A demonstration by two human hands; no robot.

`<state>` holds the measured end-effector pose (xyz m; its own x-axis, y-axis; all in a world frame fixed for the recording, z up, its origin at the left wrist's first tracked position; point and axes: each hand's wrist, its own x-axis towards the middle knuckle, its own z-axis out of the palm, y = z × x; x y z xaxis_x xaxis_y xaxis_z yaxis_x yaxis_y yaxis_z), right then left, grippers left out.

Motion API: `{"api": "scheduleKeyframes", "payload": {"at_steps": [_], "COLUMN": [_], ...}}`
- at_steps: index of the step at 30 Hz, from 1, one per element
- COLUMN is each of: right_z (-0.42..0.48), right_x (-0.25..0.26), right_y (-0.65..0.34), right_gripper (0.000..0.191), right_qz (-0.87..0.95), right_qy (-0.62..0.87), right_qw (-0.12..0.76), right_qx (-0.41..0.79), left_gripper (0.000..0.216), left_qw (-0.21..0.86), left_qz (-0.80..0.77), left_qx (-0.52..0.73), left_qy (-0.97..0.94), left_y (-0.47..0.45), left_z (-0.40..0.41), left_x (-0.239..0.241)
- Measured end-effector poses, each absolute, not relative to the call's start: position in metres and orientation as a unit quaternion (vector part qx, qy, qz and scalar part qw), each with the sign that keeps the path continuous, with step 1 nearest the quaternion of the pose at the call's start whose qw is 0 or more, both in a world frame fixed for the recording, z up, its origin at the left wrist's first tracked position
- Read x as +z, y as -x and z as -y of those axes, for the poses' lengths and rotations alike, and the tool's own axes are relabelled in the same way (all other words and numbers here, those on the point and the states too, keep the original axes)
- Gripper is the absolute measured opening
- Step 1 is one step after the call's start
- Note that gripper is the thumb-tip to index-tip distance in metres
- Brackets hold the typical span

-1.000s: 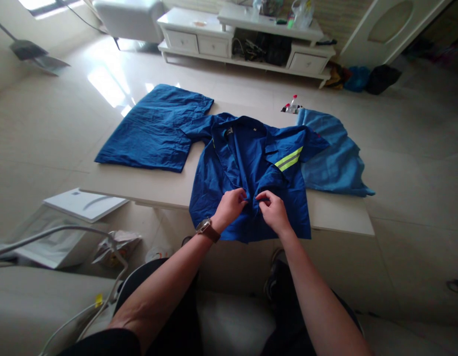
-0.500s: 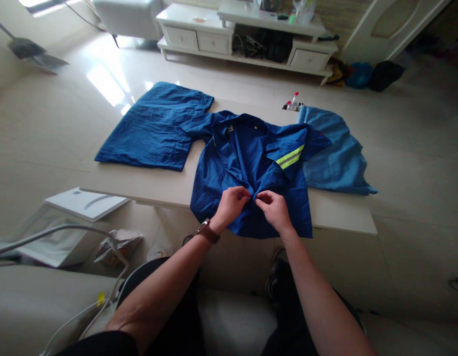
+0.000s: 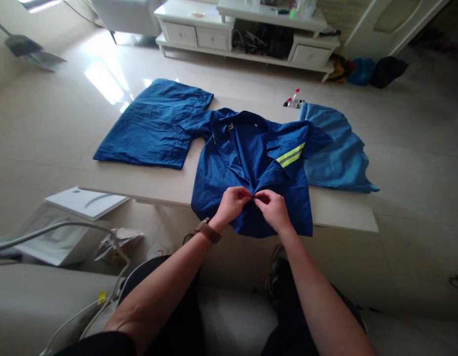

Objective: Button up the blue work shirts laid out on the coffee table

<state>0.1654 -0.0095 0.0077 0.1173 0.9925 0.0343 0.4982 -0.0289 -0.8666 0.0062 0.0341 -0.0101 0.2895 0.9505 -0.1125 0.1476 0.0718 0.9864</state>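
A blue work jacket (image 3: 217,173) with a yellow and grey reflective stripe lies front up on the low table, its collar toward the far side. My left hand (image 3: 234,203), a brown-strapped watch at its wrist, pinches one front edge near the lower middle. Almost touching it, my right hand (image 3: 272,207) pinches the other front edge at the same spot. Above the hands the front gapes in a V. Any button between the fingertips is hidden. Folded blue cloth (image 3: 147,126) lies left of the jacket, and a lighter blue cloth (image 3: 335,148) lies under its right sleeve.
The pale table (image 3: 343,210) reaches past the clothes on both sides. Red-capped bottles (image 3: 296,98) show at its far edge. A white box (image 3: 86,201) and a crinkled bag (image 3: 119,244) stand at the lower left, near a grey hose (image 3: 73,225). A white cabinet (image 3: 214,39) stands behind.
My fingertips have drawn slightly closer together, bringing the two front edges of the jacket to one point. The clothes otherwise lie as before; the view has shifted a little.
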Motion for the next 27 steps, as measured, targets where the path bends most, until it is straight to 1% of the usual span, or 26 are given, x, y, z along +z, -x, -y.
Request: {"api": "scheduleKeyframes", "payload": {"at_steps": [3, 6, 13, 16, 22, 27], "right_z": [0.0099, 0.0104, 0.0105, 0.0106, 0.0113, 0.0111], "right_x": [0.0082, 0.009, 0.0115, 0.0124, 0.0123, 0.013], "right_y": [-0.1661, -0.1653, -0.1614, -0.1604, -0.1615, -0.1598], "right_gripper": [0.009, 0.011, 0.014, 0.014, 0.01, 0.009], "right_qz": [0.608, 0.618, 0.578, 0.59, 0.6, 0.614], "right_qy": [0.646, 0.648, 0.645, 0.638, 0.644, 0.643], "right_qw": [0.364, 0.364, 0.412, 0.411, 0.392, 0.379], "right_qx": [0.284, 0.257, 0.283, 0.276, 0.267, 0.257], "left_gripper": [0.007, 0.012, 0.015, 0.015, 0.012, 0.02], "left_qw": [0.591, 0.599, 0.546, 0.535, 0.591, 0.625], "left_qz": [-0.47, -0.473, -0.476, -0.477, -0.463, -0.466], "left_qx": [0.368, 0.375, 0.372, 0.366, 0.391, 0.404], "left_qy": [-0.542, -0.526, -0.58, -0.593, -0.532, -0.478], "left_y": [-0.0084, -0.0093, -0.006, -0.0074, -0.0138, -0.0152], "left_z": [-0.0345, -0.0345, -0.0333, -0.0321, -0.029, -0.0264], "left_x": [-0.0115, -0.0086, -0.0046, -0.0077, -0.0059, -0.0021]}}
